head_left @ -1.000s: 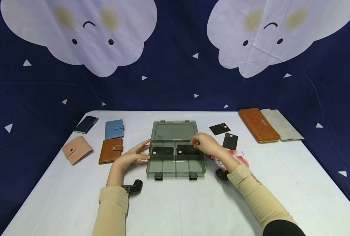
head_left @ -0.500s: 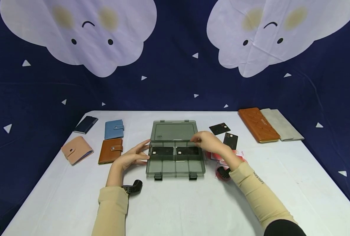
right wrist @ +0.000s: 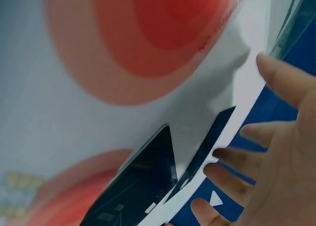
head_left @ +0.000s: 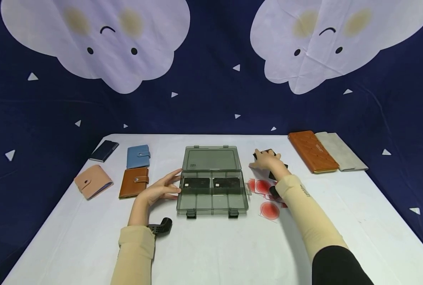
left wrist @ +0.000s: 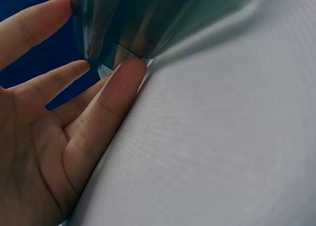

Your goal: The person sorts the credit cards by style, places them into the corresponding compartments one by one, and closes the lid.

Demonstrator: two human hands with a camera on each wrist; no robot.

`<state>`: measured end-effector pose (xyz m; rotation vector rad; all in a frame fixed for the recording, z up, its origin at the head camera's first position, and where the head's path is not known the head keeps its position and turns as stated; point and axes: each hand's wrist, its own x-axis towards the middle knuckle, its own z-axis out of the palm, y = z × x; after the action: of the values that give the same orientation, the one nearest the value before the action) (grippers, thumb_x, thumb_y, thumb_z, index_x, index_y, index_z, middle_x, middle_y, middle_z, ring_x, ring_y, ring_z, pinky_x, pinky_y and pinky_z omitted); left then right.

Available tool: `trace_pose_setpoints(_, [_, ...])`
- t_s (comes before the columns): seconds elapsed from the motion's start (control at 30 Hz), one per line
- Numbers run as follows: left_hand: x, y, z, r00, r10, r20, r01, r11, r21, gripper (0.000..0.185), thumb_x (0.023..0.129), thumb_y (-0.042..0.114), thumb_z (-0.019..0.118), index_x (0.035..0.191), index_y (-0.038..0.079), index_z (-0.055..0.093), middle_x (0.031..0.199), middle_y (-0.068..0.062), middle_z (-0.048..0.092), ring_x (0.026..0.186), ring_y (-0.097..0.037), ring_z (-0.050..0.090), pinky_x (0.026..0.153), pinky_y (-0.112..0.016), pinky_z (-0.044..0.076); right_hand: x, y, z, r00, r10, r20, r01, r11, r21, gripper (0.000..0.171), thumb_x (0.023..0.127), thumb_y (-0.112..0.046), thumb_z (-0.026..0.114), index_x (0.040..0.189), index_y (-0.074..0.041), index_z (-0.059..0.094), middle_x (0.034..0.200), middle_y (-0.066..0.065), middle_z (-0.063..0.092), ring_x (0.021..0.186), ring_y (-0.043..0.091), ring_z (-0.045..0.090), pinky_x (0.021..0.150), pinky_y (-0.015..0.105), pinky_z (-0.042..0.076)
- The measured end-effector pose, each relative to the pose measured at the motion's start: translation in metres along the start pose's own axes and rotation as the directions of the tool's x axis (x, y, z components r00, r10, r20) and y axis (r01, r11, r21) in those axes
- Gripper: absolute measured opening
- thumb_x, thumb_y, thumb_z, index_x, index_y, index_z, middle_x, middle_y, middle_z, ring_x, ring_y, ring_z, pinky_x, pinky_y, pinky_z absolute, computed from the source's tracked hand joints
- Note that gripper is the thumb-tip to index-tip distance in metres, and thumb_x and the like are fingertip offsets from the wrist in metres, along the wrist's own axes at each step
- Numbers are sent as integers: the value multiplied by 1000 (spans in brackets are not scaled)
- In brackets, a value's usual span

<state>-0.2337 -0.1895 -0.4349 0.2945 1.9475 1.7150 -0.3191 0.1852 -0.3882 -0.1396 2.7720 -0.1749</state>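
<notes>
A smoky clear plastic box (head_left: 213,211) lies open at the table's middle, its lid (head_left: 211,158) laid flat behind it. Two black cards (head_left: 196,183) (head_left: 226,182) lie side by side in its rear compartments. My left hand (head_left: 163,187) rests with straight fingers against the box's left wall (left wrist: 148,23); the left hand (left wrist: 74,112) holds nothing. My right hand (head_left: 266,160) is out to the right of the box, fingers spread over two loose black cards (head_left: 268,151) on the table. In the right wrist view the right hand (right wrist: 276,152) hovers open just above those cards (right wrist: 133,186) (right wrist: 207,142).
Red-circle cards (head_left: 262,186) (head_left: 270,209) lie right of the box. On the left are a dark wallet (head_left: 104,150), a blue one (head_left: 138,156), a brown one (head_left: 134,181) and a pink one (head_left: 92,181). Far right lie a long orange wallet (head_left: 312,151) and a grey one (head_left: 340,150).
My right hand let go of the black card in the box's right rear compartment, then moved right and away to the loose black cards. The left hand stayed put.
</notes>
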Motion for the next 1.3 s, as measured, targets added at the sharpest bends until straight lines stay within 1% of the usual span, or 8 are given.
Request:
trace_pose_setpoints(0.23, [1, 0, 0, 1000, -7, -7, 7, 1000, 1, 82, 85, 8, 61, 150, 19, 12, 152, -21, 9, 105, -24, 54, 94, -48, 44, 3, -1, 2, 991, -121, 64, 119, 992, 31, 76, 89, -43, 52, 149, -10, 18, 148, 28, 14, 133, 50, 13, 97, 74, 6])
trace_pose_setpoints(0.43, [0, -1, 0, 1000, 6, -2, -6, 1000, 3, 83, 85, 10, 62, 150, 19, 11, 152, -22, 8, 114, -33, 49, 94, -49, 44, 5, 2, 0, 969, -243, -55, 249, 950, 189, 59, 88, -26, 60, 139, -5, 40, 127, 23, 47, 115, 39, 46, 95, 73, 19])
trace_pose_setpoints(0.57, [0, -1, -1, 1000, 8, 1, -8, 1000, 1, 83, 85, 10, 62, 150, 19, 11, 152, -21, 9, 107, -26, 54, 94, -49, 44, 8, 4, 1, 986, -96, -133, 114, 984, 137, 62, 83, -25, 66, 137, -5, 42, 124, 24, 49, 111, 41, 44, 93, 64, 25])
trace_pose_setpoints(0.7, [1, -2, -1, 1000, 5, 0, -5, 1000, 1, 83, 85, 8, 61, 150, 19, 12, 152, -21, 9, 102, -22, 55, 94, -49, 44, 8, 2, 2, 994, 37, -105, -30, 997, 73, 70, 82, -25, 67, 141, -4, 35, 131, 27, 44, 116, 44, 39, 95, 61, 23])
trace_pose_setpoints(0.87, [1, -1, -1, 1000, 2, -4, -2, 1000, 7, 82, 85, 8, 60, 150, 19, 11, 152, -22, 8, 111, -30, 52, 94, -49, 44, 8, 2, 3, 994, 84, -69, -75, 989, 127, 72, 79, -21, 70, 139, -3, 35, 126, 27, 47, 110, 41, 41, 95, 58, 23])
trace_pose_setpoints(1.0, [1, -1, -1, 1000, 0, -8, 0, 1000, 8, 82, 86, 8, 60, 150, 19, 11, 152, -21, 8, 110, -29, 52, 94, -49, 44, 10, 3, 2, 993, 112, -36, -104, 977, 184, 57, 78, -22, 70, 124, 3, 47, 114, 25, 54, 104, 39, 45, 94, 56, 26])
trace_pose_setpoints(1.13, [2, -1, -1, 1000, 0, -8, 0, 1000, 3, 82, 86, 6, 60, 150, 18, 11, 152, -21, 9, 102, -22, 56, 94, -49, 44, 12, 4, 0, 988, 152, -2, -149, 976, 156, 49, 78, -26, 70, 113, 4, 54, 110, 24, 55, 105, 39, 43, 96, 55, 28])
trace_pose_setpoints(1.3, [2, -1, -1, 1000, -2, -6, 2, 1000, 6, 82, 86, 6, 60, 150, 18, 11, 152, -21, 9, 99, -19, 56, 94, -49, 44, 13, 5, -2, 986, 164, 23, -165, 980, 111, 50, 77, -31, 72, 113, 1, 59, 118, 26, 48, 110, 40, 39, 96, 56, 31])
